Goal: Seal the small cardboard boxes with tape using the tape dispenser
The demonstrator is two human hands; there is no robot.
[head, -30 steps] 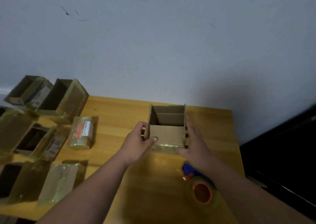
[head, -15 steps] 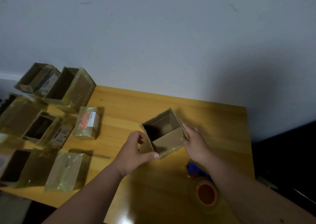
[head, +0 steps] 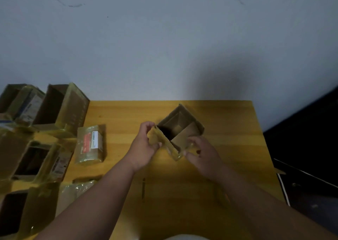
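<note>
The left hand (head: 144,146) curls its fingers and thumb around the near-left flap of a small open brown cardboard box (head: 178,130), pinching that tape-glossed flap edge. The right hand (head: 203,153) grips the box's near-right corner, fingers bent over the shiny taped wall (its thumb is hidden). Both forearms reach in from the bottom edge and converge on the box, which sits turned corner-on above the yellow wooden table (head: 228,120), open side up. Well to the left lie a tape-wrapped flat packet with a red-and-white label (head: 90,143) and several open tape-covered cardboard boxes (head: 60,108) along the table's edge.
</note>
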